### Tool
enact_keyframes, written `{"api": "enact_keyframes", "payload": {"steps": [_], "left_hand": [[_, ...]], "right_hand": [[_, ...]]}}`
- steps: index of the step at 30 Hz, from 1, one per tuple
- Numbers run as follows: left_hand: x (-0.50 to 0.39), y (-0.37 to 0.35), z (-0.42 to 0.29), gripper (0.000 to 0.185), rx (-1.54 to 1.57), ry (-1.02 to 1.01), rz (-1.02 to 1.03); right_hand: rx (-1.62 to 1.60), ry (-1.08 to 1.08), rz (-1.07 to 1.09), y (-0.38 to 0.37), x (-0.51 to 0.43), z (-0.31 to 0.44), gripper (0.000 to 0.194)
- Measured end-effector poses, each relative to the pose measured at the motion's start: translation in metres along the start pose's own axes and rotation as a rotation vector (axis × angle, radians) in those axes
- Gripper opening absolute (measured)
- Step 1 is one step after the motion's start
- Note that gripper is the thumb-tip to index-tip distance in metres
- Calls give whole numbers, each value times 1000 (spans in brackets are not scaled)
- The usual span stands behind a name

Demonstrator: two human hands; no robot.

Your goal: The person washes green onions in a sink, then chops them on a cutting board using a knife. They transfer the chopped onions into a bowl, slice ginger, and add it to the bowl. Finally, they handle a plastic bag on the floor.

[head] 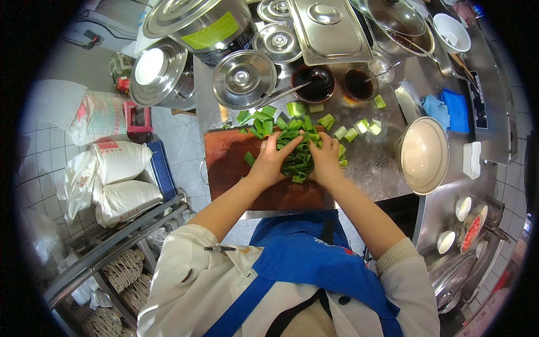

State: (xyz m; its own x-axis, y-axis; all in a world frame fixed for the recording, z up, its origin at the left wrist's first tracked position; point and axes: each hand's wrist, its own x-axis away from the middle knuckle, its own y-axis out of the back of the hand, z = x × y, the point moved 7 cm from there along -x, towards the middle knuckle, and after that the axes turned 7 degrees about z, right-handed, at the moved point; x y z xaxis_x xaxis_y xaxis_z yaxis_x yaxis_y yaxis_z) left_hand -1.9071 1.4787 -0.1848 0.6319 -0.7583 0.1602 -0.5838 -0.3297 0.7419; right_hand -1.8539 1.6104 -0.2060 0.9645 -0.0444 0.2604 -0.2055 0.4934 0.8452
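Observation:
A heap of cut green scallion pieces (pixel 298 156) lies over the reddish-brown cutting board (pixel 227 168). My left hand (pixel 269 158) cups the heap from the left, a ring on one finger. From the right, my right hand (pixel 326 162) presses against the same heap, so the pieces are gathered between both palms. My thumbs point towards each other over the top. Loose pale-green pieces (pixel 350 135) are scattered past the board's right side on the steel table (pixel 374 168). Other green pieces lie at the board's far edge. The palms' undersides are hidden.
A beige bowl (pixel 424 156) stands at the right. Behind the board are a dark sauce bowl (pixel 301 80) with a ladle, a glass of dark liquid (pixel 358 86), a lidded pot (pixel 244 80) and a lidded steel pan (pixel 332 38). White sacks (pixel 126 202) sit on the left.

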Motion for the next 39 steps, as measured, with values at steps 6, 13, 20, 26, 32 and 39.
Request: {"api": "enact_keyframes", "payload": {"steps": [6,13,20,26,32,39], "left_hand": [[-17,17,-29,71,44,65,-105],[-67,41,-165,66,89,-114,-42],[-175,-65,-275,79,63,-144,237],[-190,-122,-276,114,-17,-49,190],[-146,-82,-266,74,224,-580,-85],[-15,37,-26,26,-39,29,-682]], "right_hand": [[-282,157,-118,33,-10,-8,70],[-305,125,-228,160,55,-65,60],[-278,-176,-187,221,118,-210,90],[-251,-140,-64,204,125,-244,124],[81,-324,-72,222,130,-187,88],[-164,197,-26,132,69,-25,47]]}}
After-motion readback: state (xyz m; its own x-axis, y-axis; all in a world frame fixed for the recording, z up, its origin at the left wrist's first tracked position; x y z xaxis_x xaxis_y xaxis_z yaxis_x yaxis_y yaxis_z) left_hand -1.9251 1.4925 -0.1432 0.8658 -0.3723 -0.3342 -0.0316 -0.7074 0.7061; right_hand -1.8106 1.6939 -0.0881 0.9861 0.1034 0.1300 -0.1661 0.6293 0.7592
